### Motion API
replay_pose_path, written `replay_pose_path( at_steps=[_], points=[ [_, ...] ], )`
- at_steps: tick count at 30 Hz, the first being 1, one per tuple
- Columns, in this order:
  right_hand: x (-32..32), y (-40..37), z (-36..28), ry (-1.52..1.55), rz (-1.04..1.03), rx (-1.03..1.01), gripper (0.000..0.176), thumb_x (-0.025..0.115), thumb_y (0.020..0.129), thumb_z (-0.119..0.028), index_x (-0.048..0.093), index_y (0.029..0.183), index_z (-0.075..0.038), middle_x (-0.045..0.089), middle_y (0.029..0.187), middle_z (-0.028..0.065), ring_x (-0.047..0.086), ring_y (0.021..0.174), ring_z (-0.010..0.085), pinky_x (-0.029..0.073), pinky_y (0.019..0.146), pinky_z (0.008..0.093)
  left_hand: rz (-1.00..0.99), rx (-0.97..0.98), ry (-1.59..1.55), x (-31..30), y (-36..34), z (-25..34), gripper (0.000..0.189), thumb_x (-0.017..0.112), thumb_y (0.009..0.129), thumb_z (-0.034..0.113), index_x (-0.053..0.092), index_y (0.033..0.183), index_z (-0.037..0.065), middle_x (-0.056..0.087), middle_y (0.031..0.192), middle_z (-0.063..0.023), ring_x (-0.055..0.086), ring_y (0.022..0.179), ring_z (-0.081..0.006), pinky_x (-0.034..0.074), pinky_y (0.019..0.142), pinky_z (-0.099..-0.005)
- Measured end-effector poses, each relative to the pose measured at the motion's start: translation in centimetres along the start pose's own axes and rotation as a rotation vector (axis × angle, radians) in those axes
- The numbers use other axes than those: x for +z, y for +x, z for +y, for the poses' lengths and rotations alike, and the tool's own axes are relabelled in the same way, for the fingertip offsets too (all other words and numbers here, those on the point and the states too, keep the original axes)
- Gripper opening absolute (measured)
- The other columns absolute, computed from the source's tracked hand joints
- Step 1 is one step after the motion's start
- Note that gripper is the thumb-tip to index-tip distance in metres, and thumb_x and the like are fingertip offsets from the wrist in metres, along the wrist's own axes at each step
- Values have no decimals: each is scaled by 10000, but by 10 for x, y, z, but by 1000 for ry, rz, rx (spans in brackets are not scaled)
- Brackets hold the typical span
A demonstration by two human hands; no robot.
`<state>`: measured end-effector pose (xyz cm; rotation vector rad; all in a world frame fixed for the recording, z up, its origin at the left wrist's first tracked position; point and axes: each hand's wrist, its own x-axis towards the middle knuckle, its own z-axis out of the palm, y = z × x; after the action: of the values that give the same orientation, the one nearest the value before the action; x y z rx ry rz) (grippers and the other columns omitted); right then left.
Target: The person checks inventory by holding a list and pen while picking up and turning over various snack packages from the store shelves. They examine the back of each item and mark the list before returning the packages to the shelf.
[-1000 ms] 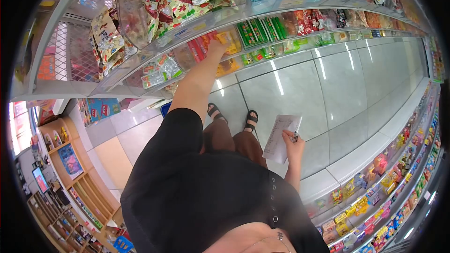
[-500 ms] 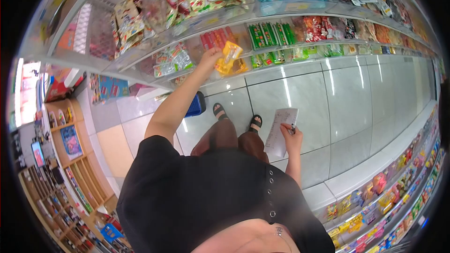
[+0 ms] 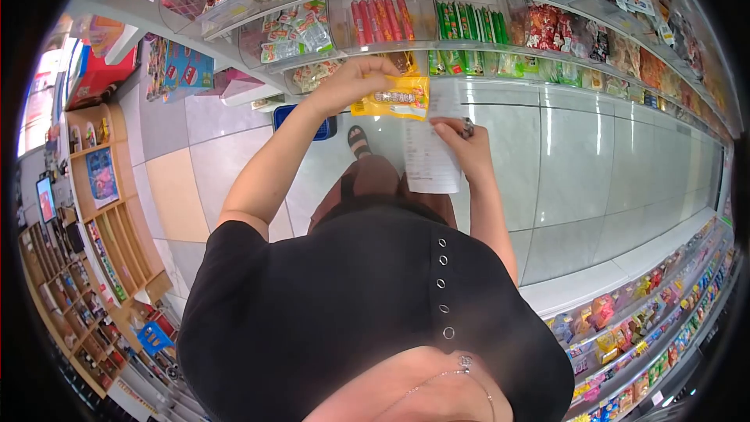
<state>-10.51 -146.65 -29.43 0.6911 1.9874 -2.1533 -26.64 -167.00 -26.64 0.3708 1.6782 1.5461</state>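
Observation:
My left hand (image 3: 348, 87) is closed on a yellow snack packet (image 3: 400, 100), gripping it by its upper edge, its printed front facing up. Just to the right, my right hand (image 3: 469, 147) pinches a long white paper sheet (image 3: 431, 162) with lines of print or writing on it. A small dark pen-like object (image 3: 467, 128) shows at the fingers of that hand; most of it is hidden. The packet lies over or very close to the top of the sheet.
Clear shelf bins ahead hold pink-red sticks (image 3: 383, 19), green sticks (image 3: 473, 22) and white-green packets (image 3: 295, 31). A blue basket (image 3: 316, 126) stands on the floor beside my foot. Snack shelves (image 3: 625, 320) run along the right, wooden shelving (image 3: 117, 187) on the left.
My left hand has brought the yellow packet away from the shelf bins, now lying level. My right hand has moved up and left with the sheet, close to the packet.

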Motion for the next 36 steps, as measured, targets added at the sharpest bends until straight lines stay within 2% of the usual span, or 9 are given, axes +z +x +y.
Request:
replay_pose_path(
  at_steps=[3, 12, 15, 21, 24, 27, 30, 33, 36],
  points=[
    [21, -11, -29, 151, -46, 80, 205, 700, 778, -122, 679, 907, 35, 661, 783, 56, 581, 689, 77, 463, 632, 221, 17, 73, 125, 8, -14, 8, 175, 603, 812, 133, 606, 943, 17, 615, 884, -12, 562, 783, -54, 454, 721, -204],
    [34, -23, -50, 180, -99, 22, 145, 710, 765, -82, 669, 849, 29, 649, 737, 42, 570, 635, 70, 453, 578, 207, 44, 72, 25, 12, -40, 17, 172, 605, 815, 141, 600, 934, 18, 620, 887, -14, 565, 785, -50, 452, 705, -201],
    [35, -23, -47, 167, -114, -24, 136, 706, 768, -80, 667, 843, 27, 646, 731, 40, 568, 630, 68, 451, 573, 207, 33, 42, 25, 9, -41, 15, 235, 623, 787, 183, 626, 959, 22, 630, 942, -46, 576, 855, -102, 456, 772, -242],
    [37, -24, -43, 175, -105, -39, 124, 699, 771, -73, 668, 841, 25, 643, 724, 38, 569, 632, 69, 453, 575, 205, 27, 38, -18, 11, -47, 19, 226, 620, 794, 186, 630, 942, 16, 625, 952, -56, 577, 829, -104, 460, 749, -239],
    [35, -27, -41, 169, -131, -4, 278, 690, 759, -43, 626, 1018, 33, 649, 874, 76, 596, 765, 105, 481, 679, 237, 58, 99, 19, 7, -47, 12, 239, 591, 816, 133, 576, 1028, 25, 622, 925, -36, 582, 810, -67, 467, 716, -202],
    [42, -29, -42, 242, -70, -285, 526, 671, 732, 14, 507, 1231, 14, 600, 1089, 113, 591, 953, 156, 484, 814, 291, 126, 104, -315, 2, -54, 15, 384, 567, 819, 119, 506, 1190, 43, 602, 1048, -115, 591, 924, -141, 470, 805, -251],
    [42, -36, -53, 427, -97, -338, 671, 665, 707, 37, 396, 1322, 14, 531, 1209, 135, 555, 1052, 187, 456, 886, 321, 179, 164, -391, -6, -60, 14, 502, 535, 822, 65, 396, 1304, 68, 586, 1084, -127, 580, 980, -152, 466, 839, -257],
    [39, -32, -44, 459, -12, -360, 613, 666, 717, 26, 434, 1284, 18, 575, 1144, 131, 580, 1009, 188, 461, 873, 317, 239, 198, -461, -13, -61, -2, 533, 527, 826, 40, 371, 1335, 69, 487, 1232, -145, 558, 1025, -156, 464, 837, -253],
    [29, -36, -42, 440, -88, -198, 535, 672, 723, 14, 481, 1223, 18, 612, 1081, 112, 593, 975, 175, 467, 857, 307, 271, 174, -509, -19, -62, -17, 458, 516, 855, 40, 421, 1303, 60, 438, 1295, -110, 549, 1041, -152, 469, 832, -256]
  ],
)
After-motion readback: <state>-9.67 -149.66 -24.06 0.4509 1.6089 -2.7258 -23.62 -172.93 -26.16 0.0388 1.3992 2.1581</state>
